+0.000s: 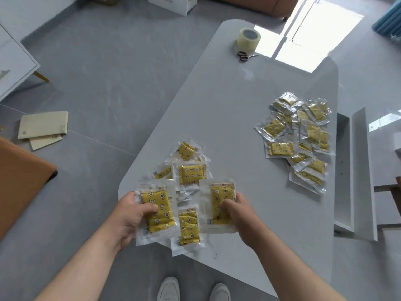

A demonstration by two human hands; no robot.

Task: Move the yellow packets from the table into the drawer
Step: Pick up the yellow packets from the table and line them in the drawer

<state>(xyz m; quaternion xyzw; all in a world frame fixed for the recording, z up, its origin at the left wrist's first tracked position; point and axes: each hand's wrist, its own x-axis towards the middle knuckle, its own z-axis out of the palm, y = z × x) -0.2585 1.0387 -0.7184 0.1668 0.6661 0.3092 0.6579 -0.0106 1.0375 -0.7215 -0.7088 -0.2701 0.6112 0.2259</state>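
Observation:
Several yellow packets in clear wrappers lie in a near pile (191,173) at the table's front corner. My left hand (128,216) grips one yellow packet (157,210) by its left side, thumb on top. My right hand (237,212) pinches another yellow packet (219,199) at its right edge. Between them lies a third packet (188,227). A second pile of packets (301,137) sits at the table's right side. The open white drawer (351,170) stands out from the table's right edge.
The grey table (227,105) carries a roll of clear tape (248,38) and scissors (244,55) at its far end. On the floor to the left lie flat cardboard pieces (42,128). An orange seat (19,181) is at the left edge. My shoes (193,290) are below.

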